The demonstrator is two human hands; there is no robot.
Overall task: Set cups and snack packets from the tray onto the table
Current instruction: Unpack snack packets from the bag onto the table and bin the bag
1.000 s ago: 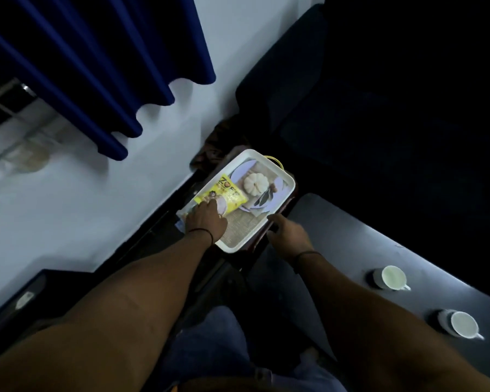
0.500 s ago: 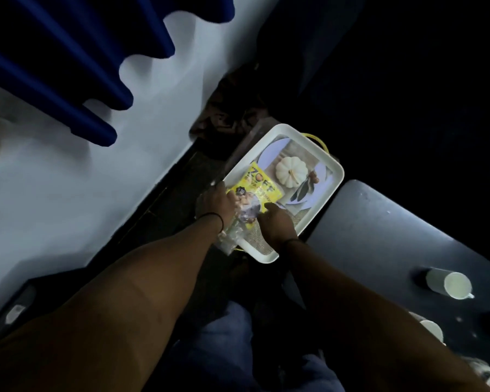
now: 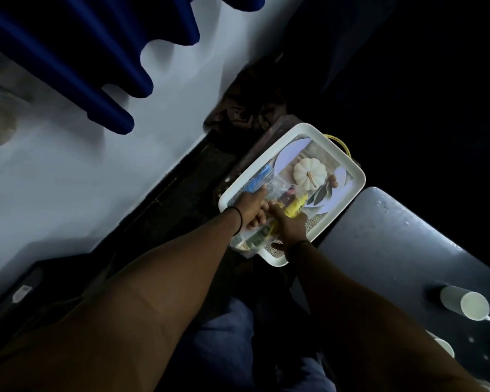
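Head view. Packets [image 3: 277,205]: a bunch of clear and yellow snack bags, lying at the tray's near left end, partly overhanging its rim. Left hand [image 3: 252,210]: fingers curled around the bunch from the left, a blue packet [image 3: 259,178] just past its fingertips. Right hand [image 3: 290,226]: pressed on the yellow bag from the right, fingers closed over it, thumb at the tray edge. Tray [image 3: 354,171]: white, rectangular, printed with a pumpkin and plate picture, resting on a dark stand beside the bench. Bench [image 3: 379,239]: dark grey, to the right of the tray. Cups: one white cup [image 3: 467,304] on the bench, well apart from the tray; a second cup [image 3: 444,346] nearer, partly hidden by the right forearm.
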